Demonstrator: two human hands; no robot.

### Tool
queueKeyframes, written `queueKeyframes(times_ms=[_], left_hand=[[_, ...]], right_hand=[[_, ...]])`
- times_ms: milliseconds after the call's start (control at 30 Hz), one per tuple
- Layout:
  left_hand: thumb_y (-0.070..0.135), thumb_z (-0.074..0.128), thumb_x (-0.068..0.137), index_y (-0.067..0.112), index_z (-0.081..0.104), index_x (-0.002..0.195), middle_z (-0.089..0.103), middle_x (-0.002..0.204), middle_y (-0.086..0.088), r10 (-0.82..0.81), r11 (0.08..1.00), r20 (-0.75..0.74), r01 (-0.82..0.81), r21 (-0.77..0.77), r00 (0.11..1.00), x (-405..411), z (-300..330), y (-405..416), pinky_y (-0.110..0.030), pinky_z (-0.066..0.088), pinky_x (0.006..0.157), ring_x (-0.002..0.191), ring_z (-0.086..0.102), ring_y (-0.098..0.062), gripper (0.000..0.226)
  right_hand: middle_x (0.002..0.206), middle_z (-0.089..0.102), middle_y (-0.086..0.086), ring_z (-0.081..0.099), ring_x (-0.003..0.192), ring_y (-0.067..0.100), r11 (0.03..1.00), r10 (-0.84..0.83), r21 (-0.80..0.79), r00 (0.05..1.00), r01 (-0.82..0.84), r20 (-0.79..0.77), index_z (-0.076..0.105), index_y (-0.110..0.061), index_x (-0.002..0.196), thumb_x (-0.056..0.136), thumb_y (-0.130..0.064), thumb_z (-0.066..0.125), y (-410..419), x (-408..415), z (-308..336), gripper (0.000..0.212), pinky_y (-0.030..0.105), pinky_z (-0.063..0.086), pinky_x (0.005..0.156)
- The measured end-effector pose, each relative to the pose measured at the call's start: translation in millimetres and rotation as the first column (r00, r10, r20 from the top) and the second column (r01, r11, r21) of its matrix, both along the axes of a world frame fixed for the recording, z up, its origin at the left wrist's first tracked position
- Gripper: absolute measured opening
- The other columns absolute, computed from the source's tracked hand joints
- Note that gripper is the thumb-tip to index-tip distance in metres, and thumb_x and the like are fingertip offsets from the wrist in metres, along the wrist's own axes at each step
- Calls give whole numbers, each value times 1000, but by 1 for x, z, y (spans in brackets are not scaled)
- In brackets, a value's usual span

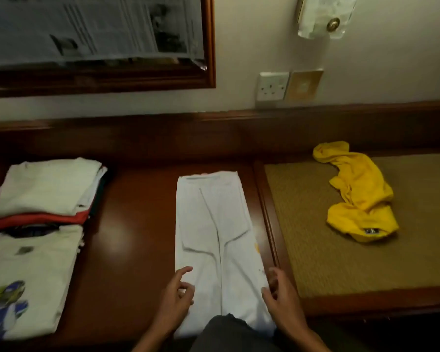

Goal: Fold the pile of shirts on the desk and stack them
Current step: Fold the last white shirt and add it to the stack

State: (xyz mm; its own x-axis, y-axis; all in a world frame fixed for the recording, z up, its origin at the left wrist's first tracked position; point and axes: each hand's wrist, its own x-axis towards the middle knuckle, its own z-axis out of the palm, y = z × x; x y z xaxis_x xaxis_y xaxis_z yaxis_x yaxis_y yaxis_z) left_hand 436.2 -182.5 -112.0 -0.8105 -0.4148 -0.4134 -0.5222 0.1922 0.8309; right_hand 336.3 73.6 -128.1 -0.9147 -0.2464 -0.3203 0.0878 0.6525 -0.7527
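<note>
A white shirt [214,229], folded into a long narrow strip, lies lengthwise in the middle of the dark wooden desk [127,224]. My left hand [175,298] rests at its near left edge with loosely curled fingers. At the strip's near right edge my right hand [280,293] has its thumb and fingers on the cloth. A stack of folded shirts [46,191], white over red, sits at the far left. In front of the stack lies a folded white shirt with a blue print [23,275]. A crumpled yellow shirt [358,194] lies on the woven mat.
A woven tan mat [341,262] is set into the desk's right part. The wall behind carries a framed mirror covered with newspaper [94,41] and a power socket [272,86]. A dark cloth [229,334] shows at the bottom centre, over the strip's near end.
</note>
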Motion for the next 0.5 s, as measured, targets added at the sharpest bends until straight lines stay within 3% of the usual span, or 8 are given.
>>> queueKeyframes(times_ms=[100,200,300,367,433,500], left_hand=[[-7,59,88,28,65,97,63,74,-26,-34,995,59,29,97,998,62,-8,10,-40,55,64,63,63,-33,37],[-6,65,83,29,69,74,69,77,-8,-151,988,158,143,60,976,114,-22,11,-41,57,75,70,66,-17,36],[0,66,82,38,71,82,69,88,5,-230,973,265,225,46,936,141,-37,12,-27,52,86,87,66,-8,38],[8,71,80,45,72,88,63,101,6,-248,968,278,252,24,928,141,-49,10,-27,49,95,97,63,-9,37],[28,73,72,58,68,91,65,108,5,-264,960,255,279,-21,930,136,-86,6,-34,46,102,108,61,-14,35],[31,74,75,59,68,91,71,110,7,-270,960,249,280,-4,930,124,-110,8,-26,48,96,110,63,-12,33]], right_hand=[[94,63,-6,62,79,2,999,-7,38,1000,6,25,51,-44,106,83,-11,67,24,57,-13,43,21,52,72],[97,64,-7,62,80,0,984,124,108,983,-139,133,54,-47,95,81,-9,68,46,102,-31,42,11,48,72],[105,55,-9,61,89,2,952,221,160,947,-262,234,58,-56,85,78,-13,69,61,116,-41,45,10,45,79],[119,46,-6,55,108,6,911,306,189,907,-368,290,57,-56,93,80,-14,68,67,112,-50,46,14,41,93],[125,39,-4,51,118,14,877,350,219,880,-429,323,58,-47,110,83,-14,67,67,101,-61,44,15,39,96],[125,51,2,53,119,18,835,406,245,852,-493,330,61,-32,125,82,-14,67,65,84,-84,46,18,40,98]])
